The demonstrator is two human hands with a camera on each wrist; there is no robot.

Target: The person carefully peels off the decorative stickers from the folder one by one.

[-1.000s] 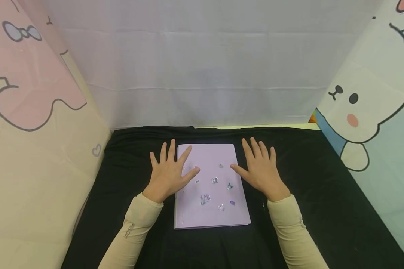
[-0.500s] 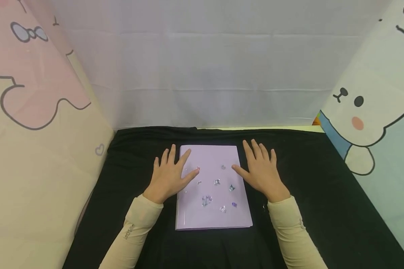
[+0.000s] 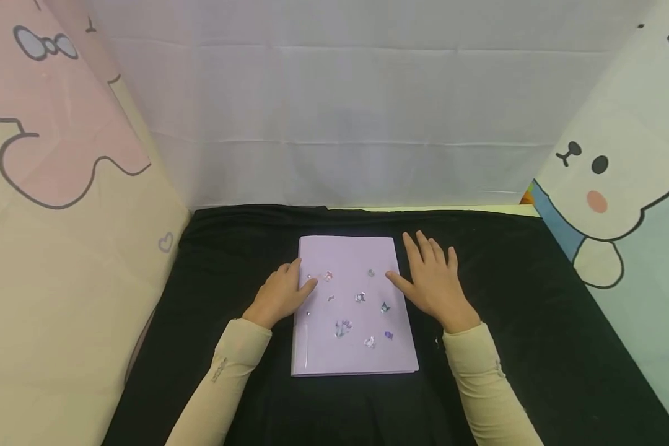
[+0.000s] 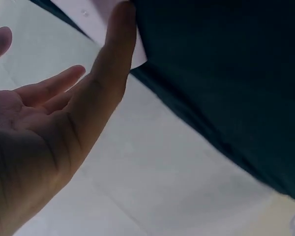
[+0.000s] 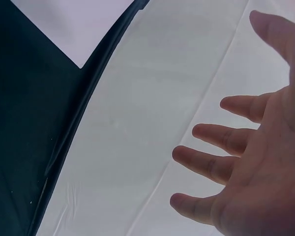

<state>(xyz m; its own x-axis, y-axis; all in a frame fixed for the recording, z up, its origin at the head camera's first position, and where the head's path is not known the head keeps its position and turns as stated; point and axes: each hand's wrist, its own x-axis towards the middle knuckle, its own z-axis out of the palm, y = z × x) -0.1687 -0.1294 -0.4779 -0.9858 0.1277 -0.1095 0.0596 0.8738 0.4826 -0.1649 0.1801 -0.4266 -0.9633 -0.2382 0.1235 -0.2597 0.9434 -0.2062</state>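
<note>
A lilac folder point(image 3: 345, 254) lies shut on the black cloth, with several small shiny stickers point(image 3: 342, 328) scattered over its cover. My left hand point(image 3: 279, 294) is at the folder's left edge, thumb over the cover; whether it touches is unclear. In the left wrist view, the fingers of that left hand point(image 4: 54, 118) look loosely bent, with nothing between them. Spread fingers show on my right hand point(image 3: 432, 285), which hovers by the folder's right edge, thumb tip near the cover. The right wrist view shows this right hand point(image 5: 260, 167) holding nothing, with a folder corner point(image 5: 83, 34) beyond.
Black cloth point(image 3: 507, 347) covers the table around the folder. A white sheet point(image 3: 340, 124) hangs behind it. Cartoon-printed curtains stand at the left point(image 3: 89, 279) and right point(image 3: 641, 297). A tiny shiny bit lies by the right sleeve point(image 3: 471, 359).
My left hand has turned and drawn in from a spread pose over the folder to its left edge, uncovering some stickers. My right hand stays nearly still. The head view has shifted slightly.
</note>
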